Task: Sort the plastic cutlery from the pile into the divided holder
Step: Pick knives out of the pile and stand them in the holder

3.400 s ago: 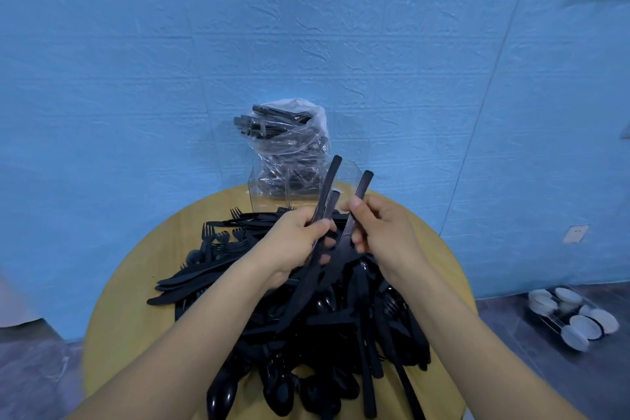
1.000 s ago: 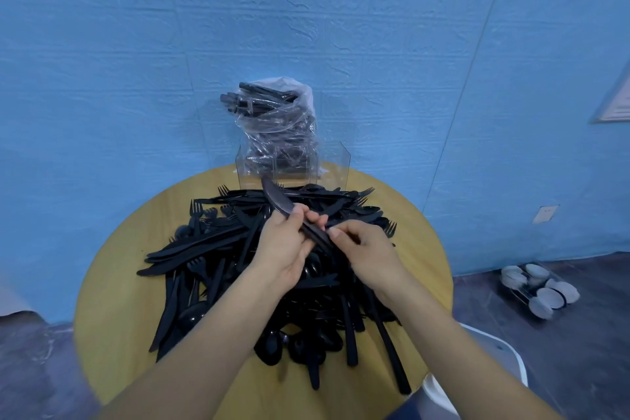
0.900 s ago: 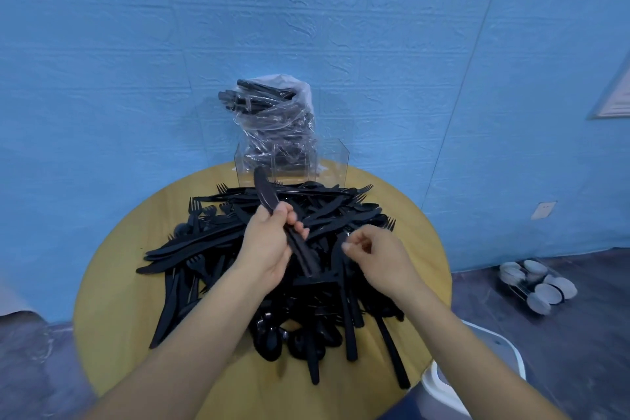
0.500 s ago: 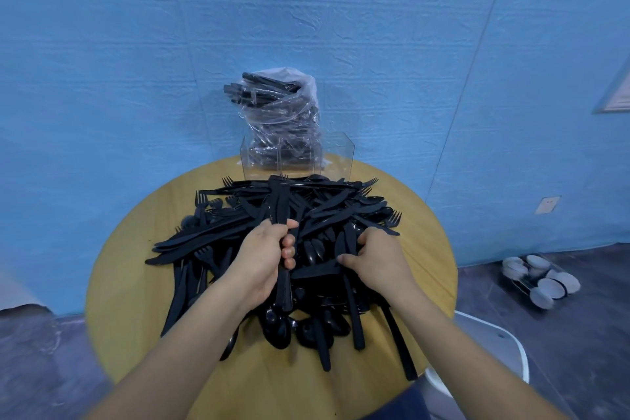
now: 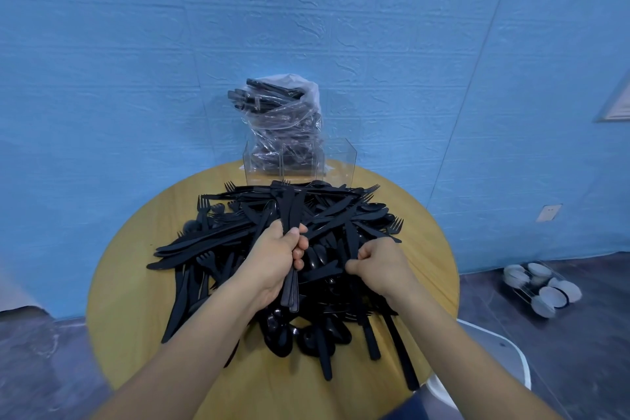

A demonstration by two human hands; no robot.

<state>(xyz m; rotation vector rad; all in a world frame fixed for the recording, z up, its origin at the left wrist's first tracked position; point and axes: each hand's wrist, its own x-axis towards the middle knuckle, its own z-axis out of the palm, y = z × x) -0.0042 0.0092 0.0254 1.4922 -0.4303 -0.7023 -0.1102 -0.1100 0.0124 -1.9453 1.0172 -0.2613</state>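
A big pile of black plastic cutlery covers the round wooden table: knives, forks and spoons lie tangled. My left hand grips a bundle of black knives, which points away from me over the pile. My right hand reaches into the pile just to the right, its fingers curled round a black piece of cutlery. The clear divided holder stands at the table's far edge, beyond the pile.
A clear plastic bag of black cutlery stands behind the holder against the blue wall. A white chair sits at the lower right. A wire rack of white cups lies on the dark floor at the right.
My left hand has turned the knife bundle from tilted left to pointing straight away. My right hand left the bundle and went down into the pile on the right.
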